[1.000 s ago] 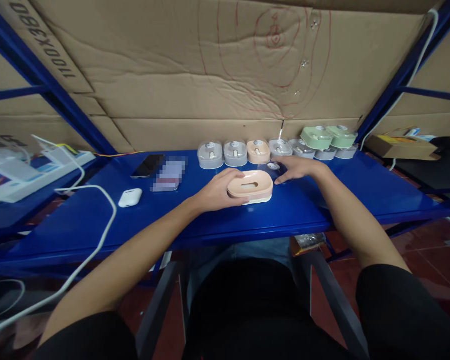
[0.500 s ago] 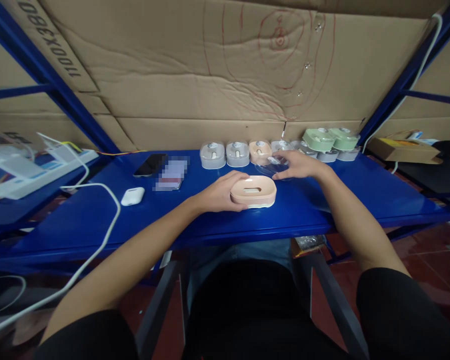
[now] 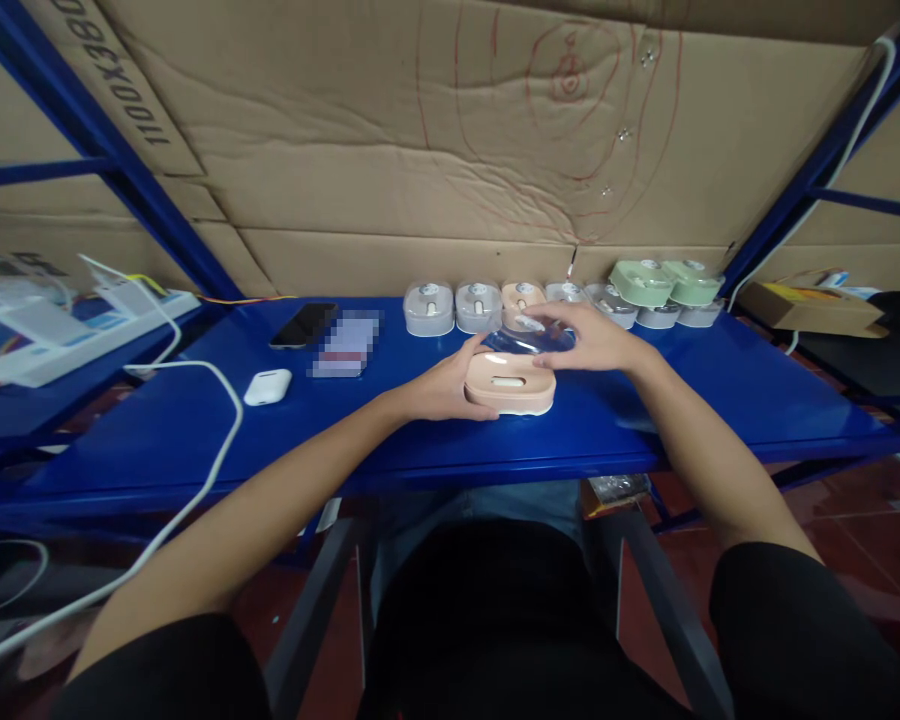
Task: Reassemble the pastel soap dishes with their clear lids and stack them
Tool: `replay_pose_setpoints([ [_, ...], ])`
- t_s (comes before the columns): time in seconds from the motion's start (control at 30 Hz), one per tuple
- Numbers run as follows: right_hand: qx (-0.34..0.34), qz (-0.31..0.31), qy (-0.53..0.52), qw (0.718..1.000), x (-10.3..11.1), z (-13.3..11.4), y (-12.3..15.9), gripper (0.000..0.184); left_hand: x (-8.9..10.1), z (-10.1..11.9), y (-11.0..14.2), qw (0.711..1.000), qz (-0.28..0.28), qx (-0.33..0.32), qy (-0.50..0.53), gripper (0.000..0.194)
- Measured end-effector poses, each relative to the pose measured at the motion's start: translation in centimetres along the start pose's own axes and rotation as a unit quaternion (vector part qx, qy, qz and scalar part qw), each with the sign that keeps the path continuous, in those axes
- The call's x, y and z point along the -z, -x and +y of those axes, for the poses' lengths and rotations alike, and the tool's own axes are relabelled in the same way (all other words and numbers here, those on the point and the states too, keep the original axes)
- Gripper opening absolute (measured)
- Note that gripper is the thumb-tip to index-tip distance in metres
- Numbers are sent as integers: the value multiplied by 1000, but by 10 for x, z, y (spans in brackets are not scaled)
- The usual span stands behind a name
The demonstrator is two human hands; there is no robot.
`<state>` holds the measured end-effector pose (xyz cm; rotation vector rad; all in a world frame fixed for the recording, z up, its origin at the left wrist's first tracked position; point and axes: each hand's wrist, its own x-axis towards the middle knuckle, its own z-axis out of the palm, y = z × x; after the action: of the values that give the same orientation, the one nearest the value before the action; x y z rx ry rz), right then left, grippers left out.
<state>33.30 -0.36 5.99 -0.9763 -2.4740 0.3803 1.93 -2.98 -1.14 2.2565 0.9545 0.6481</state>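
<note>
Clear lid (image 3: 529, 340) | right hand (image 3: 598, 338) | moved over peach soap dish (image 3: 510, 393) | left hand (image 3: 446, 388) holding

The left hand (image 3: 446, 390) holds the side of a peach plastic soap dish (image 3: 510, 392) on the blue metal tabletop (image 3: 690, 405). The right hand (image 3: 592, 338) grips what looks like a clear plastic lid (image 3: 529, 340) just above it, before a row of plastic containers (image 3: 429, 308).

Under the left fingers (image 3: 471, 358) sits a peach soap dish (image 3: 510, 388) with a white base; under the right fingers (image 3: 562, 322), a clear plastic lid (image 3: 526, 340). Pale green soap dishes (image 3: 643, 282) lie beyond those fingers, near a glossy blue desk (image 3: 795, 400) edge; red pen scribbles mark the brown cardboard (image 3: 495, 150) above.
</note>
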Motion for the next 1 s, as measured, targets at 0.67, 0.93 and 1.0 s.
replay_pose_setpoints([
  [0.67, 46, -86, -8, 995, -31, -19, -5, 90, 7, -3, -3, 999, 21, 28, 37, 143],
  [0.93, 36, -102, 1, 994, -28, -23, -2, 98, 11, 3, -3, 1000, 15, 11, -14, 117],
  [1.0, 34, -104, -5, 994, -28, -22, -2, 97, 12, 4, -3, 1000, 8, -1, -25, 106],
])
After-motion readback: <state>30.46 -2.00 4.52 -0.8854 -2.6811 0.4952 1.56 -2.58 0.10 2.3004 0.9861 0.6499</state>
